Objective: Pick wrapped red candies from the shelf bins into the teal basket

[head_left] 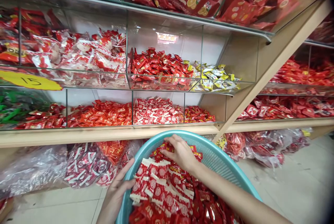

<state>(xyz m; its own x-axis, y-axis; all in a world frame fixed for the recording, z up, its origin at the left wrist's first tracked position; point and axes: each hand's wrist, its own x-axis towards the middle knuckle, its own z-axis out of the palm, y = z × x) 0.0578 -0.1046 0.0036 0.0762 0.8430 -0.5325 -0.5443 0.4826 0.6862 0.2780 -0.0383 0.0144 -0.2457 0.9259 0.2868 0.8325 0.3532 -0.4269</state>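
A teal plastic basket point(219, 161) stands in front of me, filled with wrapped candies. My left hand point(118, 189) grips its left rim, the thumb on the inner side. Inside, at the far end, my right hand point(180, 152) lies over small red candies with yellow print point(197, 154). Its thumb and fingers are apart, and no candy shows between them. Red-and-white wrapped candies point(159, 189) fill the middle of the basket. Plain red candies point(146, 213) lie nearest me, and shiny dark red ones point(211, 210) are partly under my right forearm.
Wooden shelving point(104, 136) with clear compartments spans the view beyond the basket. Its bins hold red-and-white candies point(155, 110), red candies point(159, 65) and yellow-and-white ones point(215, 76). A yellow price tag point(31, 80) reads 15. Plastic bags of candy point(86, 164) lie beneath the lowest shelf.
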